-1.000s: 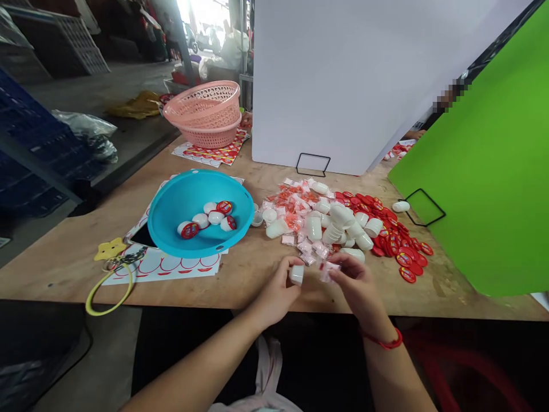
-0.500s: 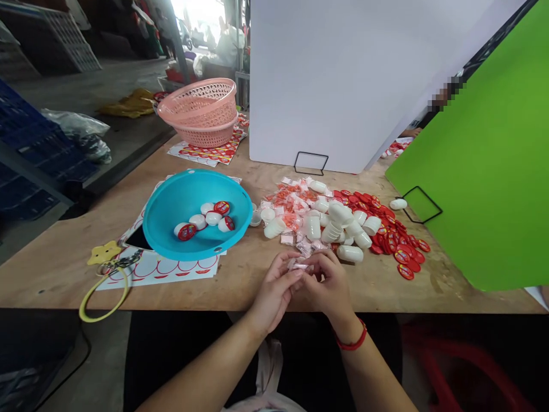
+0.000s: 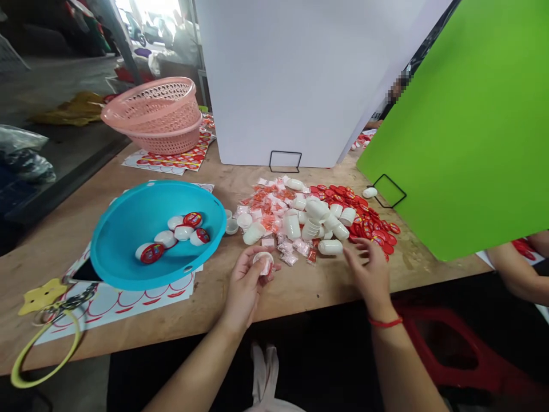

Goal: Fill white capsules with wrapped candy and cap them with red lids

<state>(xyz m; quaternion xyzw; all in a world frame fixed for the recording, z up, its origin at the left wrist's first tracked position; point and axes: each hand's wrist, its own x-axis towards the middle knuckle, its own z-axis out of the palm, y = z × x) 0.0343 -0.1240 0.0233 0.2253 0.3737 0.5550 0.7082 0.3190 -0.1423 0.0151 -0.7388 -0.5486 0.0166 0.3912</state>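
Observation:
My left hand (image 3: 246, 280) is closed around a small white plastic cup (image 3: 262, 262), with the thumb pressed on a pale packet in its mouth. To the right, my right hand (image 3: 371, 277) has its fingers apart and holds nothing; its fingertips are beside the pile of red printed discs (image 3: 364, 217). Close to those fingertips lies a white cup on its side (image 3: 330, 247). More white cups, some nested together, are heaped (image 3: 317, 210) between the discs and a spread of small clear packets (image 3: 266, 200) with pink and orange contents.
At left, a blue basin (image 3: 115, 252) holds several white containers with red lids. Pink baskets (image 3: 171, 140) stand behind it. A grey panel (image 3: 274, 80) and a green panel (image 3: 463, 143) rise behind the piles. A yellow keyring (image 3: 47, 297) lies front left; another person's arm (image 3: 514, 269) shows at right.
My hands have parted: the right moved away to the right and opened near the discs, while the left keeps the white cup and packet. The view has turned to the right.

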